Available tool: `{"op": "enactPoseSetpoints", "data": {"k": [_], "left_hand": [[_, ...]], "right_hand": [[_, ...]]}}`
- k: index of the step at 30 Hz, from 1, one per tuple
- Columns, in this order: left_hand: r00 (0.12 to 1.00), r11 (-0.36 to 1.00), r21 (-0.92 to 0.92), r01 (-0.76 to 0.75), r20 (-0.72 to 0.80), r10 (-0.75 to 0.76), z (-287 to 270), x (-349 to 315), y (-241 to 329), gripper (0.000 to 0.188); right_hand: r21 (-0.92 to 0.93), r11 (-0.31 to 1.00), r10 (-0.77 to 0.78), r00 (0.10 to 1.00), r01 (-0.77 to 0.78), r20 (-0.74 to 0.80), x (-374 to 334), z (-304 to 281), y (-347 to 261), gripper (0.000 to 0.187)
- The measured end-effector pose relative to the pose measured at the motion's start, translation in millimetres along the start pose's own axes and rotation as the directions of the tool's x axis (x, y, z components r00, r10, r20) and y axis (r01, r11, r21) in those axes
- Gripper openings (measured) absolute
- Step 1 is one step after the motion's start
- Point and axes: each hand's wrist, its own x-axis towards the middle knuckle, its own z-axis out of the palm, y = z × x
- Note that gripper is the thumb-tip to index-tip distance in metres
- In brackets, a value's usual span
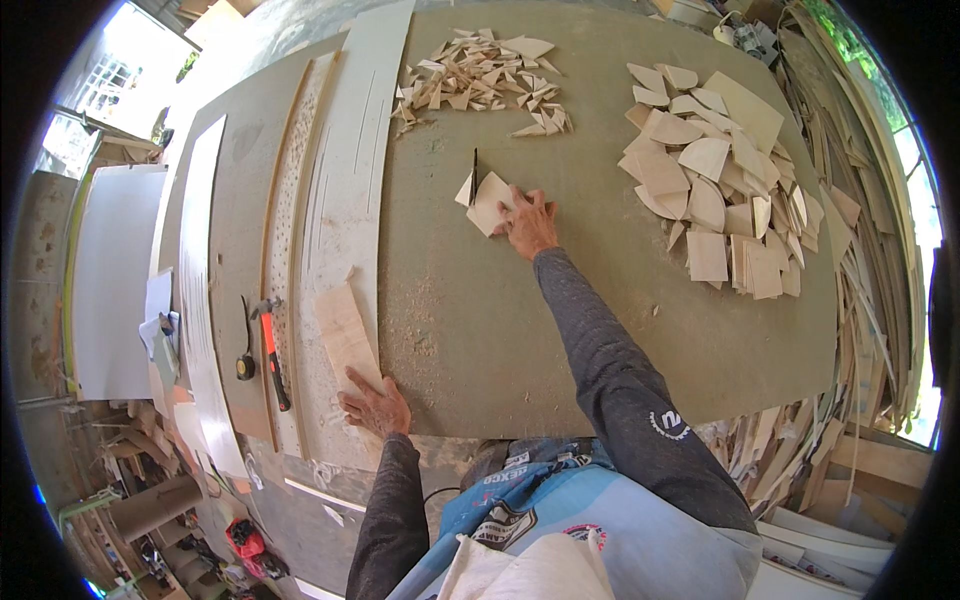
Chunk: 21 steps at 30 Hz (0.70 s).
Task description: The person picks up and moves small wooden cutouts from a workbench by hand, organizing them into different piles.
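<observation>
My right hand (530,221) is stretched out over the greenish worktable (480,330), its fingers closed on a small pale wood piece (491,206). A thin dark upright blade (475,178) meets that piece, with a small pointed offcut (464,191) on its left side. Lying flat with fingers spread, my left hand (375,402) rests on the near end of a longer pale wood board (345,330). This board lies on a whitish strip (345,200) along the table.
Small pointed offcuts (480,75) lie at the far side; larger cut pieces (715,170) are heaped at right. A hammer (272,350) and tape measure (245,366) lie left. Sawdust (425,345) dusts the surface. Long wood strips (860,200) are stacked beyond the right edge.
</observation>
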Motion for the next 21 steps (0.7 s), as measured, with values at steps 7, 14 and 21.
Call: {"op": "enactPoseSetpoints", "data": {"k": [7, 14, 21], "left_hand": [[1.000, 1.000, -0.016, 0.008, 0.019, -0.007, -5, 0, 3, 0.090], [1.000, 1.000, -0.014, 0.003, 0.024, -0.002, -5, 0, 3, 0.088], [1.000, 1.000, 0.001, 0.004, 0.007, -0.004, -3, 0, 2, 0.087]], "right_hand": [[0.014, 0.999, -0.034, 0.997, 0.035, -0.072, 3, -2, 1, 0.045], [0.067, 0.995, -0.070, 0.996, 0.074, -0.064, 5, 5, 13, 0.041], [0.021, 0.995, -0.092, 0.987, 0.096, -0.135, 5, 7, 12, 0.037]]}}
